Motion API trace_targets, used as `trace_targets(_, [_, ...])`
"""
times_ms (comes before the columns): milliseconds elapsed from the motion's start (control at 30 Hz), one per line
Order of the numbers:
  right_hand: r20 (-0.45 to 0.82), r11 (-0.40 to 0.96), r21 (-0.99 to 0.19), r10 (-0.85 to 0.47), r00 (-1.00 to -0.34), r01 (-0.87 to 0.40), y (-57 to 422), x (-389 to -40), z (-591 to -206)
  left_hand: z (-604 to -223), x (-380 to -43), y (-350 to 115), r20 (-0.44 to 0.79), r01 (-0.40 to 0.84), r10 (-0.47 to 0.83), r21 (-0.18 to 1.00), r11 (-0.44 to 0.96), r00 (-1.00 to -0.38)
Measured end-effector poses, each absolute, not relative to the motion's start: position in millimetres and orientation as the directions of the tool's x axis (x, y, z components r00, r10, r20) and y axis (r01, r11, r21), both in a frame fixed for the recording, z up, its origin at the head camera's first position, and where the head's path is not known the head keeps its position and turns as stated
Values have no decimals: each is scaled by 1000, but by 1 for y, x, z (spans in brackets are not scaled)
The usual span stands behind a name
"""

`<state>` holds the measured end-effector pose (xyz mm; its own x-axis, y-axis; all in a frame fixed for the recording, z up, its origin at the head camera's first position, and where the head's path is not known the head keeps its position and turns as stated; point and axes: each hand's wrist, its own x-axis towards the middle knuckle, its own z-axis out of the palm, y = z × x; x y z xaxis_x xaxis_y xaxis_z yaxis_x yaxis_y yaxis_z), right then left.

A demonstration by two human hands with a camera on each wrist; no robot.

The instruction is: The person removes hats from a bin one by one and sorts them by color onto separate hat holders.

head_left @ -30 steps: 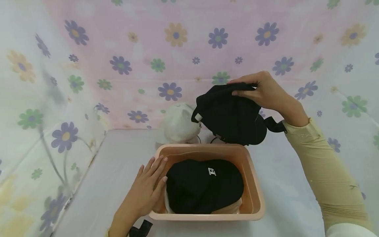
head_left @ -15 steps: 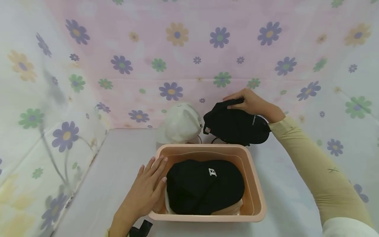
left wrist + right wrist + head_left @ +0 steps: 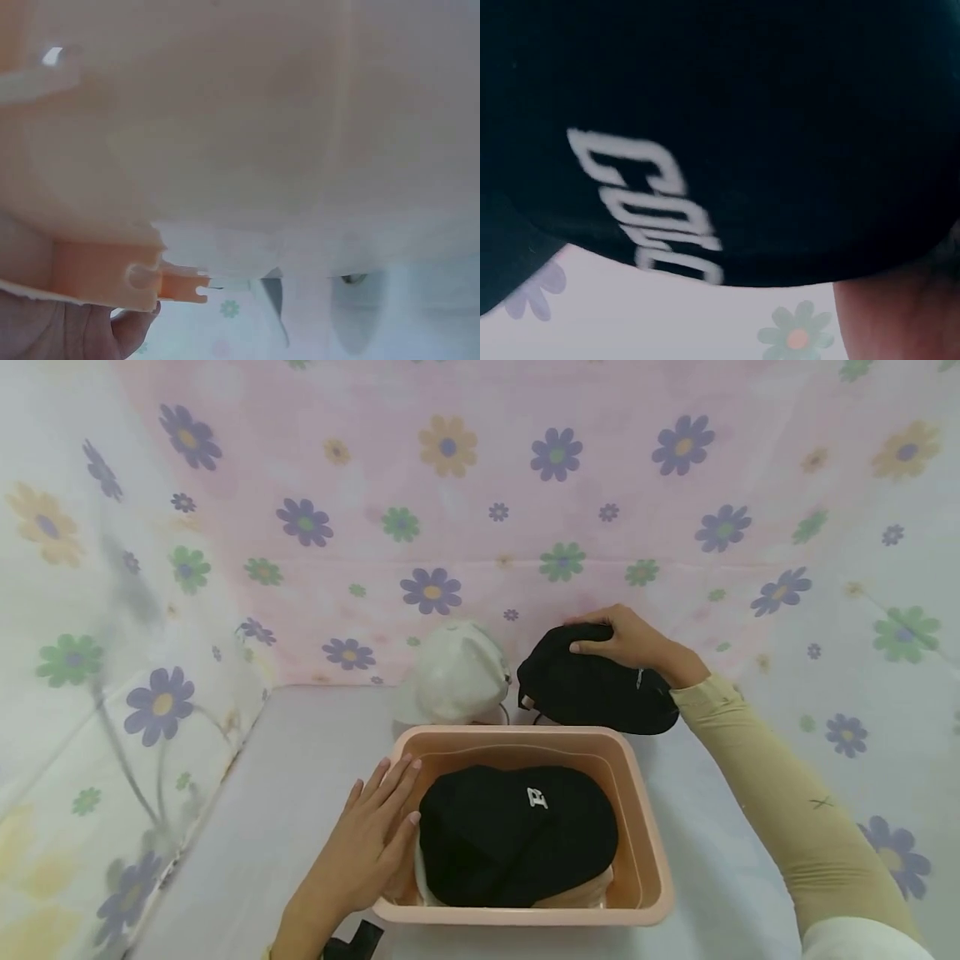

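Observation:
My right hand [image 3: 633, 639] grips a black cap [image 3: 588, 689] by its crown, behind the tub, thumb on the near side and fingers over the top. White lettering runs across this cap in the right wrist view, where part of the hand [image 3: 889, 322] shows at lower right. My left hand [image 3: 363, 843] lies on the left rim of a peach plastic tub [image 3: 651, 868] with its fingers straight. A second black cap [image 3: 510, 839] with a white letter rests inside the tub, over something beige. The tub's outer wall [image 3: 225, 135] fills most of the left wrist view.
A white cap [image 3: 457, 672] stands behind the tub, just left of the held one. A thin dark loop [image 3: 505, 713] shows between the two. Flowered cloth [image 3: 480, 485] rises at the back and sides of the pale tabletop [image 3: 300, 760].
My right hand has lowered the black cap from above to the surface behind the tub, right of the white cap. The left hand has stayed on the rim.

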<state>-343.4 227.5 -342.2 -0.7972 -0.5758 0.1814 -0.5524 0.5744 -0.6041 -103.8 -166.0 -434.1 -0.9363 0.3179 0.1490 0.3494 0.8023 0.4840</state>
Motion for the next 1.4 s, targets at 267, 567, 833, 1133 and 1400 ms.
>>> trace_targets(267, [162, 613, -573, -566, -808, -544, 221, -342, -352, -431, -100, -167, 167, 354, 313, 505, 787, -935])
trace_targets(567, [194, 627, -592, -499, -845, -506, 219, -344, -359, -432, -100, -168, 174, 350, 304, 511, 786, -937])
trace_targets(833, [208, 599, -663, -429, -879, -450, 220, -338, -363, -434, -101, -170, 162, 336, 296, 530, 779, -941])
trace_targets(1133, [210, 605, -671, -399, -893, -428, 219, -336, -361, -433, -104, -170, 168, 336, 293, 539, 772, -941])
trace_targets(1400, [108, 712, -585, -406, -908, -388, 226, -328, -356, -424, -109, -172, 243, 478, 412, 399, 783, -878])
